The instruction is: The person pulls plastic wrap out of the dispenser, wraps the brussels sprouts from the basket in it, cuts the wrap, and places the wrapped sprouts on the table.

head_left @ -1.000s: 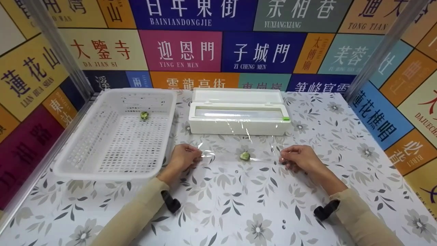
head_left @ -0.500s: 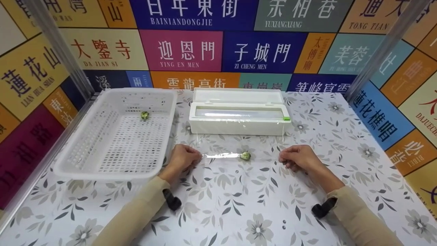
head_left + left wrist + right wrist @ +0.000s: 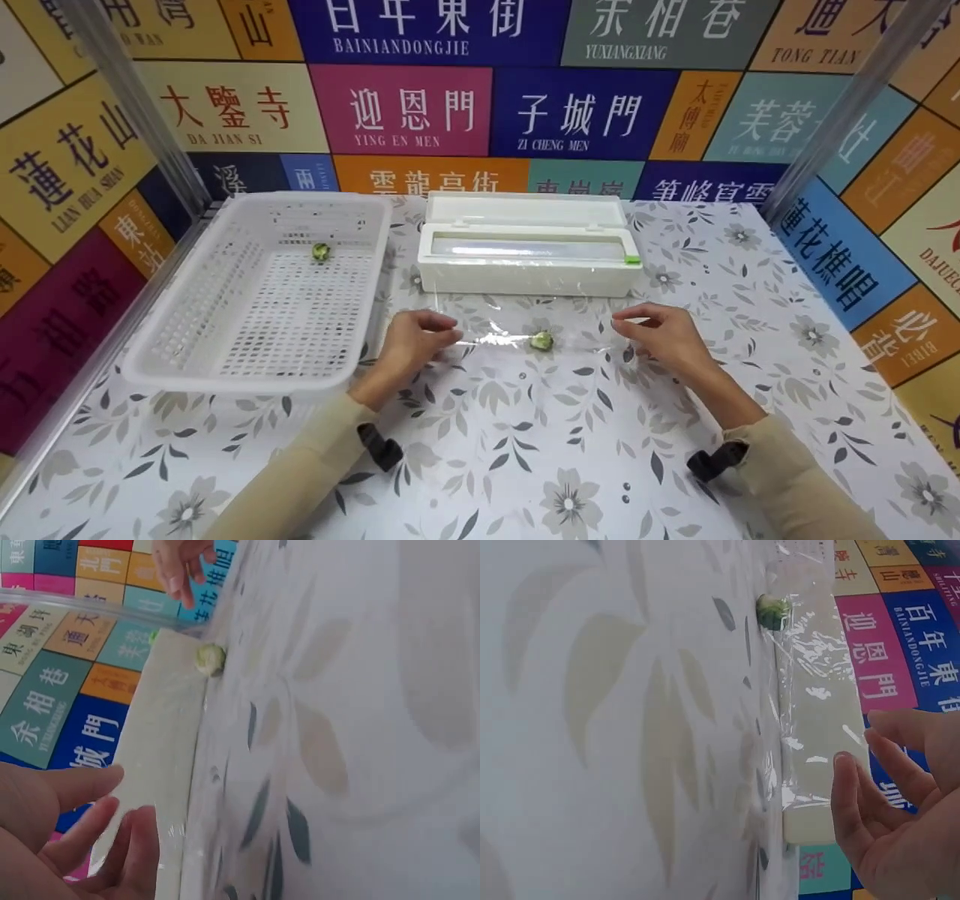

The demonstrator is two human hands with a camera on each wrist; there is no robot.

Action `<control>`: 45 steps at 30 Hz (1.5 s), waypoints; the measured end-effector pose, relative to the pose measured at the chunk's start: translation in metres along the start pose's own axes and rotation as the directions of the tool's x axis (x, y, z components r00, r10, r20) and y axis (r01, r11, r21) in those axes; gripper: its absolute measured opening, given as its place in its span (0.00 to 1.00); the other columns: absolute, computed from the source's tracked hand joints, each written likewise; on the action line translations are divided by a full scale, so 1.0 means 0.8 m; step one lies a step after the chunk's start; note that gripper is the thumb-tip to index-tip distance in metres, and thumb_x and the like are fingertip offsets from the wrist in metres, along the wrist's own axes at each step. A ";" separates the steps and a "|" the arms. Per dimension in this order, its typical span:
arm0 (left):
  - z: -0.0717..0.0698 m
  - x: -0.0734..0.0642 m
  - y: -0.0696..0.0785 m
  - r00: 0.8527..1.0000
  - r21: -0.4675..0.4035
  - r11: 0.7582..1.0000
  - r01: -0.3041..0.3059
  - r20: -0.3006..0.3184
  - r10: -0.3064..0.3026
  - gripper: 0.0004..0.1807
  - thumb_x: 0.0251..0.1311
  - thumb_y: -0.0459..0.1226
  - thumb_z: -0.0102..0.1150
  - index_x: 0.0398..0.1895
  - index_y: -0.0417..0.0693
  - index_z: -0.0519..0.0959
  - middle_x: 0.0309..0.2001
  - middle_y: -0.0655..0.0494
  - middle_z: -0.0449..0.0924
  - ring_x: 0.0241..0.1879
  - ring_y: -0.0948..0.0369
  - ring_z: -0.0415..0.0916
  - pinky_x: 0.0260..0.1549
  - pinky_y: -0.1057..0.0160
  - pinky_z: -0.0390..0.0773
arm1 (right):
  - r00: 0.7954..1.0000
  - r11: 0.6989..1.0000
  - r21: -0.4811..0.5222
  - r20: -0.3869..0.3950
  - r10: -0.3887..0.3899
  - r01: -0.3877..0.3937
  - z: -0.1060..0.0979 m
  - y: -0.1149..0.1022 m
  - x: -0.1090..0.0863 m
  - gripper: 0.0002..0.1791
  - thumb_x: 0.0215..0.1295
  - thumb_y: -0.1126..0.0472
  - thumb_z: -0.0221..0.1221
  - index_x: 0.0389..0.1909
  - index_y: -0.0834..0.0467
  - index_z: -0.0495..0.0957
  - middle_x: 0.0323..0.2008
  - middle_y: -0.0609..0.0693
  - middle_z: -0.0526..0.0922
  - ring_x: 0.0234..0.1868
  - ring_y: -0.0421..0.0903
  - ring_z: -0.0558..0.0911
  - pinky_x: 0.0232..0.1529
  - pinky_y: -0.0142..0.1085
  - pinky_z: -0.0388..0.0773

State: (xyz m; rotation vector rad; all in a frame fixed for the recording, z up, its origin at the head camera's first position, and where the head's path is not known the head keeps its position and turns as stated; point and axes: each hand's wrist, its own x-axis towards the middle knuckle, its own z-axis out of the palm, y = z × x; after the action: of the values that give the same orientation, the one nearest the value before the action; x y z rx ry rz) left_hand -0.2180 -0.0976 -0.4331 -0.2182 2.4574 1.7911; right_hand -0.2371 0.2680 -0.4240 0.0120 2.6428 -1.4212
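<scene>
A Brussels sprout (image 3: 541,340) rests on the floral tabletop between my hands. Clear cling film (image 3: 487,315) stretches from the white dispenser (image 3: 525,276) down to the sprout, its front edge glinting. My left hand (image 3: 416,341) is beside the film's left corner; in the left wrist view its thumb and fingers (image 3: 142,855) stand apart. On the right corner's side is my right hand (image 3: 664,334), with a gap between thumb and fingertips in the right wrist view. Neither hand pinches the film. The right wrist view shows film creased around the sprout (image 3: 773,613).
A white perforated basket (image 3: 142,367) stands on the left with another sprout (image 3: 321,252) inside. The dispenser's lid (image 3: 525,208) is raised behind it, and a green slider (image 3: 632,259) sits at its right end. Sign-printed panels (image 3: 401,112) enclose the back and sides.
Both hands pinched the film's corners earlier; now their thumbs and fingers have parted. The left hand has shifted slightly right. The film has settled lower, from the dispenser to the sprout.
</scene>
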 end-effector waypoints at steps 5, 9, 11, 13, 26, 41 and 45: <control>0.023 -0.001 0.010 0.994 -0.055 0.995 -0.084 0.064 0.087 0.12 0.57 0.30 0.70 0.44 0.35 0.85 0.40 0.44 0.88 0.41 0.46 0.87 0.36 0.59 0.89 | 0.991 0.992 -0.041 0.056 -0.121 0.123 0.019 -0.016 -0.003 0.21 0.64 0.49 0.67 0.51 0.60 0.84 0.45 0.57 0.86 0.34 0.46 0.83 0.30 0.35 0.83; 0.044 0.001 0.012 0.985 -0.044 0.993 -0.111 0.128 0.116 0.13 0.56 0.30 0.70 0.44 0.34 0.85 0.41 0.43 0.88 0.38 0.47 0.87 0.33 0.61 0.89 | 0.978 0.977 -0.079 0.075 -0.192 0.198 0.035 -0.018 0.000 0.17 0.64 0.54 0.68 0.48 0.60 0.85 0.45 0.57 0.87 0.41 0.44 0.81 0.32 0.29 0.79; 0.054 0.002 0.013 0.979 -0.010 0.994 -0.108 0.173 0.108 0.13 0.56 0.31 0.71 0.44 0.35 0.86 0.42 0.44 0.88 0.34 0.50 0.87 0.31 0.63 0.88 | 0.972 0.971 -0.077 0.091 -0.218 0.225 0.042 -0.018 0.002 0.16 0.63 0.57 0.68 0.48 0.62 0.85 0.45 0.58 0.87 0.42 0.46 0.83 0.33 0.26 0.79; 0.063 0.003 0.015 0.972 0.039 0.993 -0.115 0.212 0.104 0.12 0.55 0.31 0.71 0.43 0.36 0.87 0.41 0.44 0.89 0.29 0.56 0.86 0.28 0.67 0.86 | 0.965 0.968 -0.070 0.115 -0.234 0.243 0.049 -0.020 0.004 0.15 0.63 0.59 0.68 0.48 0.63 0.85 0.45 0.58 0.87 0.41 0.48 0.84 0.33 0.26 0.79; 0.100 0.030 0.031 0.957 0.163 0.972 -0.167 0.264 0.120 0.10 0.54 0.30 0.72 0.41 0.42 0.88 0.38 0.47 0.90 0.25 0.59 0.83 0.21 0.72 0.80 | 0.963 0.972 -0.085 0.181 -0.201 0.219 0.084 -0.028 0.024 0.13 0.60 0.63 0.69 0.46 0.59 0.86 0.43 0.59 0.89 0.43 0.50 0.88 0.37 0.28 0.82; 0.115 0.044 0.028 0.952 0.306 0.914 -0.265 0.231 0.198 0.08 0.50 0.33 0.75 0.36 0.43 0.89 0.36 0.48 0.90 0.24 0.62 0.80 0.20 0.76 0.74 | 0.982 0.979 -0.162 0.158 -0.100 0.126 0.095 -0.035 0.041 0.11 0.59 0.62 0.70 0.44 0.54 0.87 0.44 0.53 0.89 0.46 0.47 0.85 0.41 0.29 0.79; 0.118 0.045 0.028 0.952 0.350 0.895 -0.278 0.228 0.206 0.08 0.50 0.33 0.75 0.35 0.44 0.89 0.35 0.49 0.90 0.26 0.63 0.81 0.22 0.76 0.74 | 0.987 0.981 -0.160 0.136 -0.090 0.112 0.098 -0.034 0.044 0.09 0.61 0.61 0.69 0.43 0.53 0.87 0.43 0.52 0.90 0.46 0.47 0.84 0.41 0.29 0.77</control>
State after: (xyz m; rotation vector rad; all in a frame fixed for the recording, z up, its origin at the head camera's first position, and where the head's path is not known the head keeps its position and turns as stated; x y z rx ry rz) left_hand -0.2579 -0.0033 -0.4464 0.2863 2.7176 1.2889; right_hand -0.2645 0.1854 -0.4484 -0.2266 2.6793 -1.1793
